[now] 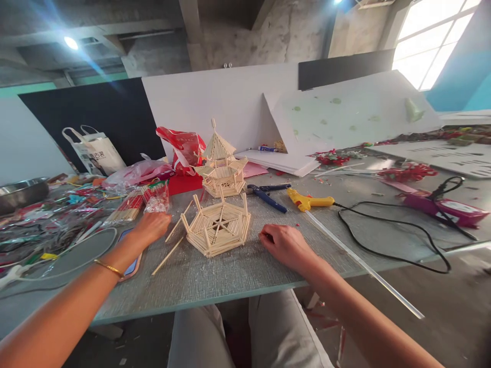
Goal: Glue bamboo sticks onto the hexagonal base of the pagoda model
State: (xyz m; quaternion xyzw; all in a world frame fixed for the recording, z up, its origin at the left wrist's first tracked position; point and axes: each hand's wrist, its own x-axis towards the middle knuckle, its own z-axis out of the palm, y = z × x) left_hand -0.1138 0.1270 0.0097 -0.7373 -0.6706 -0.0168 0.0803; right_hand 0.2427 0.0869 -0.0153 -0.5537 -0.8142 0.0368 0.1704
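Note:
My left hand [154, 226] is closed at the near end of a clear plastic packet of wooden sticks [158, 195]; its fingertips are hidden, so whether it grips the packet is unclear. On the table to the right, my right hand [286, 245] rests with curled fingers and nothing visible in it. Between both hands sits a six-sided stick frame [218, 227] with short upright posts at its corners. Behind it stands a tiered stick pagoda [221, 171] with a pointed roof. Two loose sticks [168, 255] lie left of the frame.
Blue-handled pliers [268, 197] and a yellow glue gun [309, 199] with a long clear glue stick [364, 266] lie to the right. The gun's black cord [402, 227] loops there. A phone [131, 263] lies under my left forearm. Plastic-wrapped clutter [76, 209] covers the left side.

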